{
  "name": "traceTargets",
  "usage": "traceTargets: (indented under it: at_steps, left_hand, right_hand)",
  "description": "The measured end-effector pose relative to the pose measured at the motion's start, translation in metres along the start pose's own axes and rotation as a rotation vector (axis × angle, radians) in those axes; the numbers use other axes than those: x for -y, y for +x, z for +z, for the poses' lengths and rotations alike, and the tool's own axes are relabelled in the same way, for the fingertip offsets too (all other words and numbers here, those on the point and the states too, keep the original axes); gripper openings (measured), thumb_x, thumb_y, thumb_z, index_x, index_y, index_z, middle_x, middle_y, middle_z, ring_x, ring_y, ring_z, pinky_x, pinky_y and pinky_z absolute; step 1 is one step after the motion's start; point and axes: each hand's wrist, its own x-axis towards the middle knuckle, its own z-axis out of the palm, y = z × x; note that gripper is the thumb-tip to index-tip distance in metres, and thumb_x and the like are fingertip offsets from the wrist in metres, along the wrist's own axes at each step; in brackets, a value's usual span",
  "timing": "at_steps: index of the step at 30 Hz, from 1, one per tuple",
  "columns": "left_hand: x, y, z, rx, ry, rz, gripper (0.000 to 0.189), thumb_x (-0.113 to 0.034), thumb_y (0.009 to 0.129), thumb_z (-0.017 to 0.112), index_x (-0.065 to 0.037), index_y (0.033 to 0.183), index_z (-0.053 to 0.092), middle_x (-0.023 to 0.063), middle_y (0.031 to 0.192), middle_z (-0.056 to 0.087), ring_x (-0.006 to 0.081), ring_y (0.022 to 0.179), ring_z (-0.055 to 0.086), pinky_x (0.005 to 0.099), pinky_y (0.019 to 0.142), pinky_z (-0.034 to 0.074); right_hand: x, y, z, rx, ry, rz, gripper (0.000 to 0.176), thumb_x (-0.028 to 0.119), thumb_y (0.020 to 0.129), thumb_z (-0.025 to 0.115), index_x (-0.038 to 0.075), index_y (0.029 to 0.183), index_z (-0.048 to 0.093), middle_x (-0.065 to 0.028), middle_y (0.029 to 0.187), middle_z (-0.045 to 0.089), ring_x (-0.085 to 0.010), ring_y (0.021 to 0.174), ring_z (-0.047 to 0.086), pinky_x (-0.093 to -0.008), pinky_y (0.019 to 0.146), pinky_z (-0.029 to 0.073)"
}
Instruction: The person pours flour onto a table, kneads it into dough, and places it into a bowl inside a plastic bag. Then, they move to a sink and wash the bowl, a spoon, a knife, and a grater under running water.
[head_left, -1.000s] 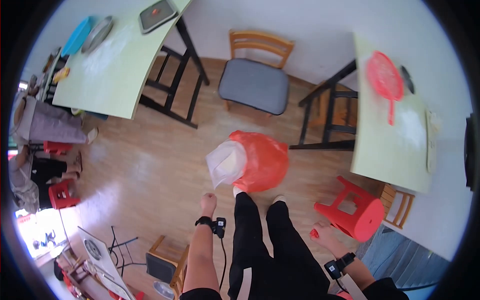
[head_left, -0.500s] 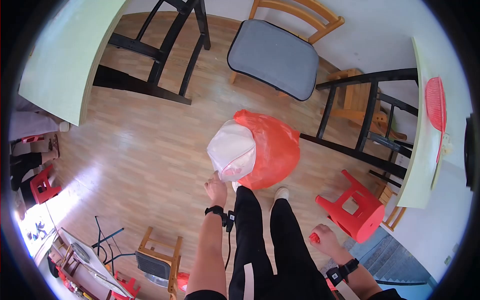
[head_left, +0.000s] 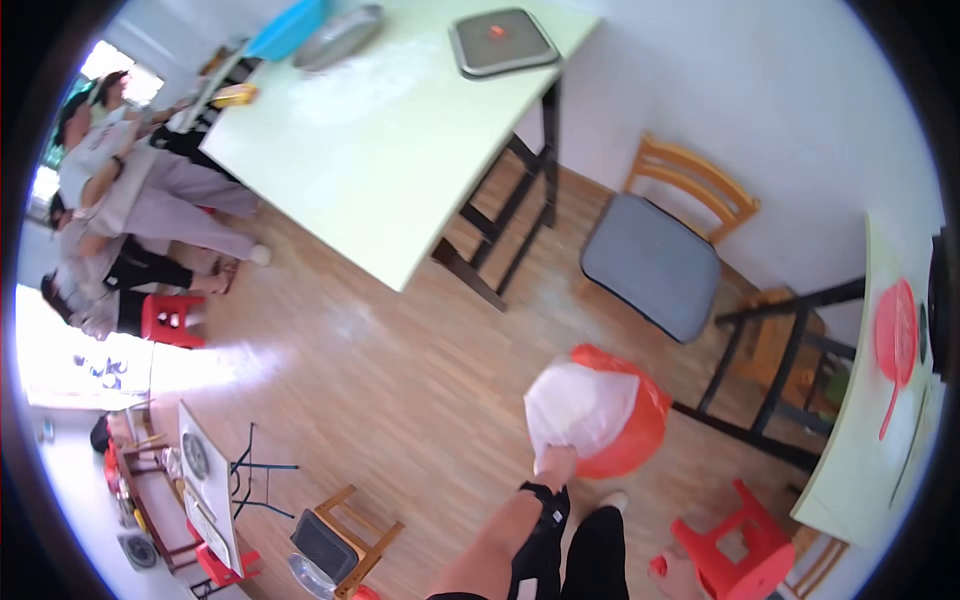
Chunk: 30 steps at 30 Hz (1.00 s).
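My left hand is closed on the lower edge of a white plastic bag, which looks full and rounded. Behind the white bag, on its right side, bulges an orange-red plastic bag, just ahead of my feet. Low on the right, my right hand is closed around a small crumpled red thing, mostly hidden by the fingers. Close beside that hand is a red plastic stool lying tipped over.
A pale table carries a grey-lidded tray. A grey-cushioned chair stands by the wall. At right, another table holds a red strainer. People sit at far left. A small wooden chair is lower left.
The view has swung left and up, bringing the pale table and seated people further into sight. My left hand stays at the white bag; my right hand now appears nearer the stool.
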Motion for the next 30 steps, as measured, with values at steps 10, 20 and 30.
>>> traceTargets:
  at_steps: [10, 20, 30]
  left_hand:
    - [-0.017, -0.025, -0.010, 0.062, 0.020, -0.269, 0.014, -0.012, 0.075, 0.046, -0.012, 0.082, 0.058, 0.0052, 0.075, 0.061, 0.0182, 0.074, 0.060, 0.0328, 0.069, 0.040]
    - [-0.050, 0.040, -0.041, -0.002, 0.127, -0.205, 0.021, -0.019, 0.078, 0.044, -0.010, 0.082, 0.063, 0.0077, 0.089, 0.060, 0.0205, 0.085, 0.058, 0.0320, 0.071, 0.043]
    - [-0.062, 0.011, 0.005, 0.077, -0.007, -0.089, 0.027, -0.021, 0.079, 0.041, -0.006, 0.081, 0.064, 0.0140, 0.084, 0.062, 0.0280, 0.078, 0.061, 0.0385, 0.065, 0.049]
  right_hand:
    - [-0.023, -0.018, -0.019, -0.165, -0.008, -0.128, 0.011, 0.015, 0.066, 0.058, 0.006, 0.071, 0.054, -0.0124, 0.064, 0.052, -0.0280, 0.058, 0.051, -0.0384, 0.054, 0.042]
    - [-0.062, -0.056, -0.001, -0.170, 0.110, -0.027, 0.012, 0.012, 0.067, 0.057, 0.004, 0.075, 0.053, -0.0143, 0.071, 0.053, -0.0313, 0.069, 0.052, -0.0405, 0.062, 0.042]
    - [-0.125, -0.101, 0.032, -0.129, 0.153, -0.059, 0.013, 0.013, 0.070, 0.056, 0.002, 0.074, 0.050, -0.0152, 0.072, 0.051, -0.0322, 0.068, 0.050, -0.0397, 0.062, 0.041]
